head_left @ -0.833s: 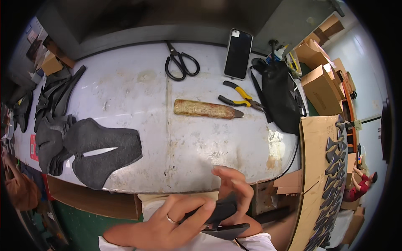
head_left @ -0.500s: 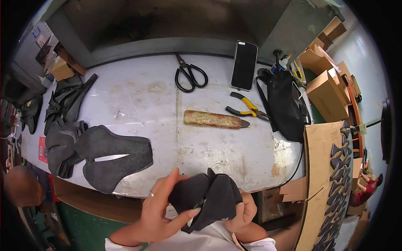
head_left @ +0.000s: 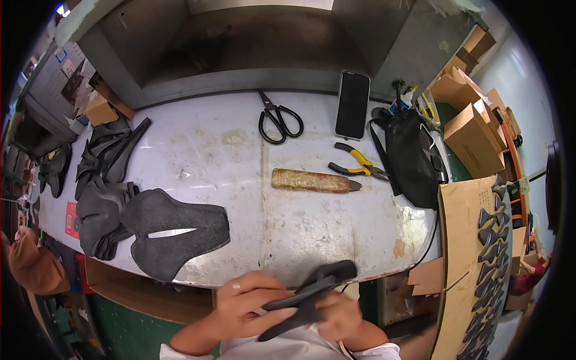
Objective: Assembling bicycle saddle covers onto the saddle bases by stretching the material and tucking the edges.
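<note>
A: What is the left hand (head_left: 251, 305) doing?

B: It pinches a black piece (head_left: 309, 288) between the thumb below and the fingers above. A ring shows on one finger.

A: And the right hand (head_left: 339, 318)?

B: Its curled fingers grasp the same piece from the other side, near its lower part. Hand and piece are blurred, so I can't make out exactly where each fingertip presses.

A: Where is the piece?

B: In front of the person's white clothing, tilted, its upper right end overlapping the near edge of the pale table (head_left: 312, 234) in this view. I can't tell whether it touches.

A: What lies beyond it?

B: A wrapped handle with a dark tip (head_left: 310, 180), then yellow-and-black pliers (head_left: 361, 158) near a black bag (head_left: 408, 159). Farther back are black-handled scissors (head_left: 271, 111) and a phone (head_left: 353, 106).

A: And out to the sides?

B: On the left, a flat black panel with a slit (head_left: 180, 219) overlaps a stack of dark pieces (head_left: 99, 213); on the right, a cardboard sheet (head_left: 454, 240) carries rows of small black parts (head_left: 489, 249).
</note>
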The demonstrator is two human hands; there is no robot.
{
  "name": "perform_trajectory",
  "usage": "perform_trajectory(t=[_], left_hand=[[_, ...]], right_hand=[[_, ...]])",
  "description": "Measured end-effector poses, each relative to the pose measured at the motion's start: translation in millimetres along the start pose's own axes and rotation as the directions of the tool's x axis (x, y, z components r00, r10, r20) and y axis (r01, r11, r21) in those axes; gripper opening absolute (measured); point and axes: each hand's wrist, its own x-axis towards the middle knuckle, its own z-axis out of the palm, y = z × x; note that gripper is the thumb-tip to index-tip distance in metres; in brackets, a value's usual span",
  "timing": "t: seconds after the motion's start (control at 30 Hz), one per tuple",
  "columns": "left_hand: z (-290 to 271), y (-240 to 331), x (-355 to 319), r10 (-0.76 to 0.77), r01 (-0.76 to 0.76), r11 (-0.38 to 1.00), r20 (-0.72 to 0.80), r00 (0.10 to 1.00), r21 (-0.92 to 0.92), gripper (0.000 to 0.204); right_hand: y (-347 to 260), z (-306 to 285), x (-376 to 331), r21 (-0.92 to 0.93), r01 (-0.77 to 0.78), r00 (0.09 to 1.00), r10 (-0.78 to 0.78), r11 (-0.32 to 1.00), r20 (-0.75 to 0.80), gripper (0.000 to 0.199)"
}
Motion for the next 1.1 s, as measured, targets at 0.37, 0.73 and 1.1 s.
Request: perform_trajectory(t=[0.37, 0.73, 1.1], left_hand=[[-14, 3, -13, -0.329, 0.211, 0.786, -0.104, 0.939, -0.581, 0.026], [-28, -5, -14, -0.35, 0.544, 0.617, 0.42, 0.837, -0.569, 0.078], [-9, 27, 27, -0.468, 0.759, 0.532, 0.617, 0.633, -0.374, 0.084]], right_hand=[[12, -9, 11, 0.908, -0.322, 0.759, 0.647, 0.268, 0.078, 0.031], [13, -22, 2, 0.818, -0.576, 0.51, 0.787, 0.011, 0.348, 0.035], [1, -21, 6, 0.404, -0.752, 0.657, 0.634, 0.52, 0.408, 0.016]])
